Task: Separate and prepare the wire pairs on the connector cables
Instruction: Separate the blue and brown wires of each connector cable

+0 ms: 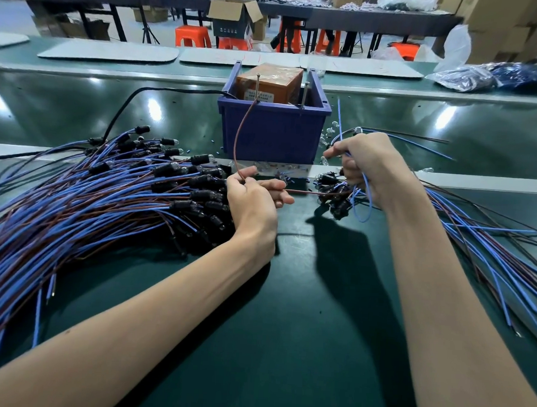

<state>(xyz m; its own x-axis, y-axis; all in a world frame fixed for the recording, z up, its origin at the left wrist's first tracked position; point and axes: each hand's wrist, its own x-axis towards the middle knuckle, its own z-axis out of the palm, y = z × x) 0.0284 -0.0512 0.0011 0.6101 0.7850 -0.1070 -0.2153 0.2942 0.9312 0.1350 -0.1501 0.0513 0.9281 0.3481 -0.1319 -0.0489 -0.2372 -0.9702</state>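
Observation:
A big pile of connector cables with blue and brown wires and black connectors covers the left of the green bench. My left hand pinches a brown wire that arcs up to the blue bin and also runs right to a black connector. My right hand grips that cable's blue wire, which loops below the fist. The two wires are pulled apart between my hands. A second, smaller spread of cables lies at the right.
A blue plastic bin holding an orange box stands just beyond my hands. A black cord curves from it to the left. Small clear bulbs lie scattered by the bin. Bagged wires sit far right.

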